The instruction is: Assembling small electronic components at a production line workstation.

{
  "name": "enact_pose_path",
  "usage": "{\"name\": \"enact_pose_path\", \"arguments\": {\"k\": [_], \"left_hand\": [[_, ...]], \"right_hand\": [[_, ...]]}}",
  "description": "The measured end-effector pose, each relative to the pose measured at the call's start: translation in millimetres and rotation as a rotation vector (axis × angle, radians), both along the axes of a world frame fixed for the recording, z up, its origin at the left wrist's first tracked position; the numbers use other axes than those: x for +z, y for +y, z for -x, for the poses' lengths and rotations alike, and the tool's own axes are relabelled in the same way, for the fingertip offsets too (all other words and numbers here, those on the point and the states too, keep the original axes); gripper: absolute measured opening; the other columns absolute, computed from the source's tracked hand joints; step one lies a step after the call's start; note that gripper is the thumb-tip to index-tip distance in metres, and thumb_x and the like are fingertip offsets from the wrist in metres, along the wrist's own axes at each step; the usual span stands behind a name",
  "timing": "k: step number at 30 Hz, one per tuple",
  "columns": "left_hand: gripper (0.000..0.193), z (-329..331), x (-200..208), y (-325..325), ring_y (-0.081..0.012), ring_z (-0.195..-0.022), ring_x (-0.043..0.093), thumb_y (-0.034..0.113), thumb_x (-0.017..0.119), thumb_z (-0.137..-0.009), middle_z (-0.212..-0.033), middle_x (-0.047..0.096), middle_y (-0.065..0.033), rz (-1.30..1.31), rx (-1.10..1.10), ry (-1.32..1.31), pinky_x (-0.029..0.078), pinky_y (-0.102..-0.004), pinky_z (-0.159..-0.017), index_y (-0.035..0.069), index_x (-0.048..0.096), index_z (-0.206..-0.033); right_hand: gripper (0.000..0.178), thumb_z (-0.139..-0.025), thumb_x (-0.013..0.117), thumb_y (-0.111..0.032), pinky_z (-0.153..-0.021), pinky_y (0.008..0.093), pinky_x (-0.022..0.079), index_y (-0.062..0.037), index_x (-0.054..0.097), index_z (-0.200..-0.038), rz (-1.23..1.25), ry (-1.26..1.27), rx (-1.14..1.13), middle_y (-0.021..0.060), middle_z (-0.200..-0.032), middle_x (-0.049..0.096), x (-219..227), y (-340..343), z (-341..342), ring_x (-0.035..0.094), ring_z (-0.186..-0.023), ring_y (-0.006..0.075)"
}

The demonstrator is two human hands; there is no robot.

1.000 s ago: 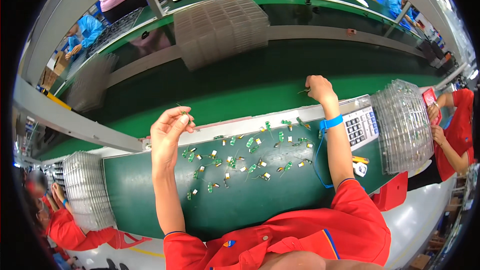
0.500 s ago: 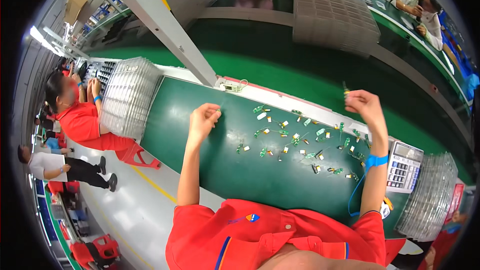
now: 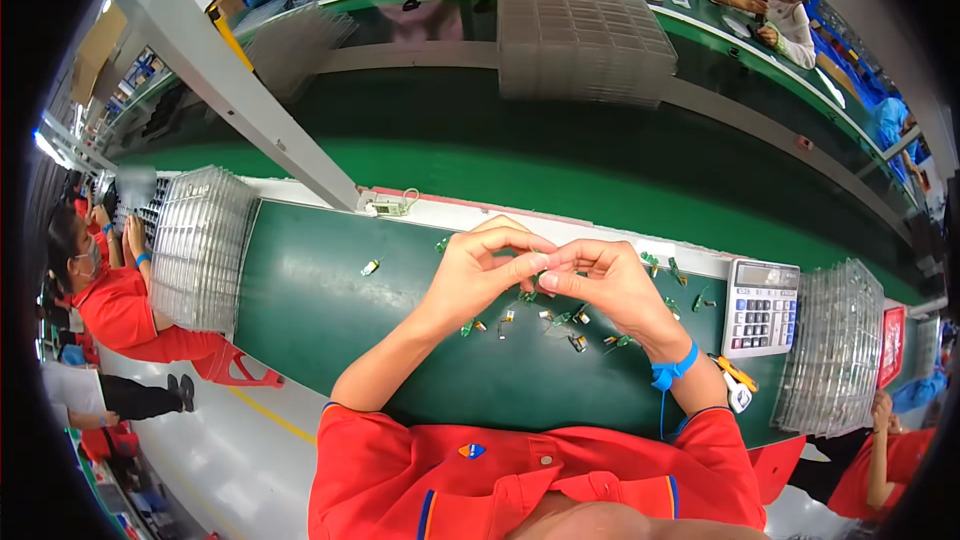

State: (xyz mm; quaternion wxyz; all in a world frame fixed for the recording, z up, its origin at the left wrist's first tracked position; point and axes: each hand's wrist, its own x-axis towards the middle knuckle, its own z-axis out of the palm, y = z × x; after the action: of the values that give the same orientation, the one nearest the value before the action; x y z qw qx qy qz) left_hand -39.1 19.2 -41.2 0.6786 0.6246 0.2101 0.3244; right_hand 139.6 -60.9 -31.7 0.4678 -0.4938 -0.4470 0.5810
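Small green circuit boards (image 3: 622,341) lie scattered on the dark green bench (image 3: 330,320). Above them the left hand (image 3: 490,265) and right hand (image 3: 605,285) meet, fingertips drawn narrow — whether they hold a board cannot be told — and hide part of the scatter. Rightward sit a calculator (image 3: 762,305) and clear trays (image 3: 830,350); a grey post (image 3: 240,90) slants beyond.

1. We see a bright lamp (image 3: 48,152) between nine and ten o'clock.
2. We catch soft glare on the green tabletop (image 3: 300,250) toward nine.
3. At twelve, the belt (image 3: 450,160) darkens (its near strip glows).
4. Fisheye bends our edges.
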Motion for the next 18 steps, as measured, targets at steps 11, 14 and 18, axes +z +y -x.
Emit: {"name": "enact_pose_path", "arguments": {"k": [11, 14, 18], "left_hand": [[0.011, -3, 2, -5, -0.0071, -0.070, 0.054, 0.010, 0.057, -0.093, -0.084, 0.062, -0.0038, 0.244, -0.007, 0.012, 0.043, -0.0206, -0.056, 0.001, 0.060, -0.095], [0.011, -1, -2, -8, -0.0047, -0.069, 0.051, 0.012, 0.057, -0.093, -0.085, 0.061, -0.0014, 0.234, 0.014, 0.003, 0.040, -0.0186, -0.057, 0.002, 0.058, -0.095], [0.011, -4, -5, -13, -0.0031, -0.070, 0.049, 0.013, 0.057, -0.094, -0.086, 0.059, 0.0002, 0.172, 0.070, -0.020, 0.037, -0.0178, -0.058, 0.003, 0.057, -0.095]], "right_hand": [[0.024, -0.093, 0.057, -0.015, -0.082, 0.0321, 0.055, 0.0040, 0.064, -0.105, 0.082, 0.234, 0.005, 0.0124, -0.093, 0.067, 1, -4, -5, 0.066, -0.087, 0.0195], [0.024, -0.093, 0.057, -0.015, -0.082, 0.0324, 0.055, 0.0044, 0.063, -0.106, 0.083, 0.205, 0.007, 0.0129, -0.094, 0.067, 5, -6, -2, 0.066, -0.088, 0.0199], [0.025, -0.093, 0.058, -0.016, -0.083, 0.0329, 0.055, 0.0041, 0.063, -0.106, 0.068, 0.200, -0.010, 0.0128, -0.094, 0.067, 4, -8, 2, 0.066, -0.088, 0.0194]]}}
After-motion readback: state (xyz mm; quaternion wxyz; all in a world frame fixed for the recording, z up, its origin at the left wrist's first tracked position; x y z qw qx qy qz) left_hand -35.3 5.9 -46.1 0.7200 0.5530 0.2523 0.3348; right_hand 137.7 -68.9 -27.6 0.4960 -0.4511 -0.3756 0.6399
